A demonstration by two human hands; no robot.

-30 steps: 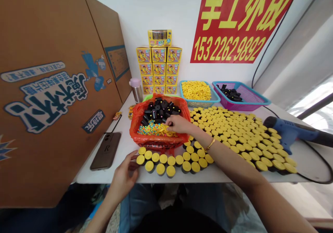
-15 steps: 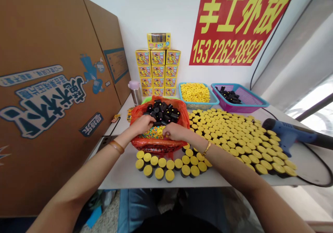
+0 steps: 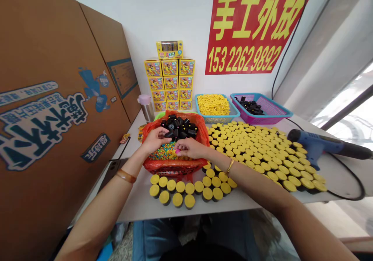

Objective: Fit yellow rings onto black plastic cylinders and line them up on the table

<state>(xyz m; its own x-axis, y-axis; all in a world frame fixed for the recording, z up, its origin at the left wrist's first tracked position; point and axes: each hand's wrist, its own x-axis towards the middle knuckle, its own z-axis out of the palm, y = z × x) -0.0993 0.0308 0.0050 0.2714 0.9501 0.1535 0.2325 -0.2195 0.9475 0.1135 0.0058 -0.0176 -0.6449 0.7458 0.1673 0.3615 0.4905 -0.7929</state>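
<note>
My left hand (image 3: 154, 140) hangs over the red plastic bag (image 3: 201, 125), its fingers curled against the heap of black plastic tubes (image 3: 179, 128). I cannot tell whether it grips one. My right hand (image 3: 190, 148) reaches into the same bag, fingertips pinching a small pink candy bead (image 3: 177, 151) above a pile of multicoloured candy beads (image 3: 166, 153). Black tubes with yellow caps stand in close rows on the table, one group (image 3: 186, 189) in front of the bag and a larger one (image 3: 256, 156) to its right.
Behind the bag are a teal tray of yellow rings (image 3: 214, 105), a pink basket of black tubes (image 3: 262, 109), and stacked yellow boxes (image 3: 170, 84). A steel flask (image 3: 145, 108) stands back left, a blue heat gun (image 3: 313, 144) lies right, and a cardboard sheet (image 3: 58, 97) rises left.
My left hand has moved from beside the front tubes up over the bag. My right hand stays in the bag and now pinches a pink bead. The view has shifted slightly.
</note>
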